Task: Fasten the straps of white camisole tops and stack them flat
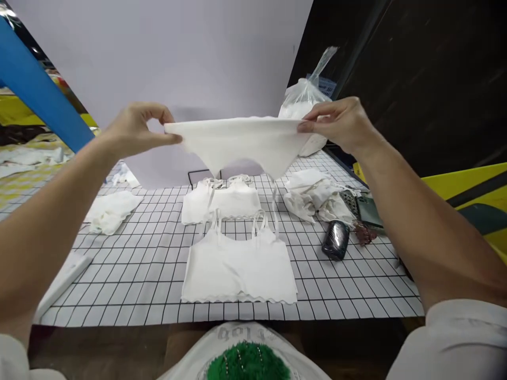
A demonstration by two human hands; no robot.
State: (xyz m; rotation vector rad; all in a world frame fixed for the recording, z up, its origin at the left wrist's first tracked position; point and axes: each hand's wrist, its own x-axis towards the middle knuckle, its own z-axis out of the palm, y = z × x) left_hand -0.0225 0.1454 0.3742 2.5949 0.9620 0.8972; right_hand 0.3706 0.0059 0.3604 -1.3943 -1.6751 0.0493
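A white camisole (241, 140) hangs upside down in the air, its hem stretched level between my hands and its thin straps dangling. My left hand (144, 126) pinches the hem's left corner between thumb and fingers. At the opposite corner, my right hand (336, 124) pinches the hem the same way. Below it, a white camisole (240, 269) with a scalloped hem lies flat on the grid-patterned cloth (150, 274), straps pointing away from me. Behind that lie more white camisoles (225, 200), partly overlapping.
At the right lie crumpled white garments (317, 195), a dark shiny wrapped object (336, 240) and a dark green phone-like object (369, 212). A white garment (113, 211) and a white elongated object (65, 279) sit at the left. A clear plastic bag (303, 97) stands at the back right.
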